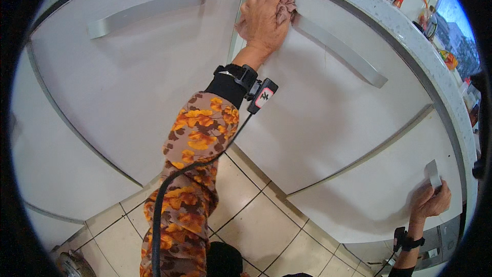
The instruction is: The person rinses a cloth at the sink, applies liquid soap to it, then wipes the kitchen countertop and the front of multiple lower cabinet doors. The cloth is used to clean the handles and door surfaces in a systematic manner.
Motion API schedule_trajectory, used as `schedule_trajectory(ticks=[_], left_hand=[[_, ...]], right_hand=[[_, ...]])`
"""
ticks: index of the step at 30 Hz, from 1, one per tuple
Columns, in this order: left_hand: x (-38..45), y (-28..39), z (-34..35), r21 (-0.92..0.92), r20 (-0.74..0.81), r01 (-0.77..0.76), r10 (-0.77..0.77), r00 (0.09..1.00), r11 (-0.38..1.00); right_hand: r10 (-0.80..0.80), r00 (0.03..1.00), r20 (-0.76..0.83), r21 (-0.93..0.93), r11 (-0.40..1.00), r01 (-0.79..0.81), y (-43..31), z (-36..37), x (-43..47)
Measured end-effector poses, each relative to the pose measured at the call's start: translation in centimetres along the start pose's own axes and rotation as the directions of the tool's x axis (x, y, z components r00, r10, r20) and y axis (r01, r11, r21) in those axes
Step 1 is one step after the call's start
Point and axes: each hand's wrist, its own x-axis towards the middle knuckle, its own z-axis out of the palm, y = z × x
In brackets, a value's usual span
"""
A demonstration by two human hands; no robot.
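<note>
My left hand (265, 19) presses a crumpled brownish-pink cloth (286, 2) against the top of the white cabinet fronts, at the corner where two of them meet. The cloth is beside the upper end of a silver bar handle (346, 52). At the lower right, my right hand (432, 200) is closed around another silver cabinet handle (433, 173). Both wrists wear black straps with small devices and cables. A flowered sleeve (200, 123) covers my left arm.
A speckled countertop (411, 27) curves above the cabinets, with bottles, a red-capped container (398, 0) and packets on it. Another handle (146, 13) juts from the left cabinet door (127, 84). Beige floor tiles (257, 227) lie below. A round object (75, 264) is at the lower left.
</note>
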Motion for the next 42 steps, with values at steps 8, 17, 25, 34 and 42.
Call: schedule_trajectory(ticks=[8,17,25,34,42], left_hand=[[-10.2,1.9,-4.2,0.012,0.18,0.414,-0.41,0.894,0.91],[1.3,2.3,-0.1,-0.06,0.066,0.253,-0.249,0.966,0.965],[4.5,8.5,-2.6,-0.445,0.309,0.495,-0.391,0.867,0.746],[4.1,11.4,-3.9,-0.395,0.328,-0.119,0.261,0.908,0.911],[3.7,2.1,-2.9,-0.159,0.185,0.388,-0.358,0.915,0.908]], right_hand=[[-0.001,0.999,-0.043,0.003,1.0,0.001,-0.9,0.0,0.6],[-0.021,0.997,-0.077,0.008,1.0,0.021,-1.9,-0.2,1.3],[0.032,0.999,-0.017,0.033,0.999,-0.031,-2.1,-0.3,0.9],[0.013,1.0,0.0,0.072,0.997,-0.013,-1.6,-0.3,1.1],[0.046,0.999,-0.022,0.048,0.998,-0.045,-2.1,-0.5,1.3]])
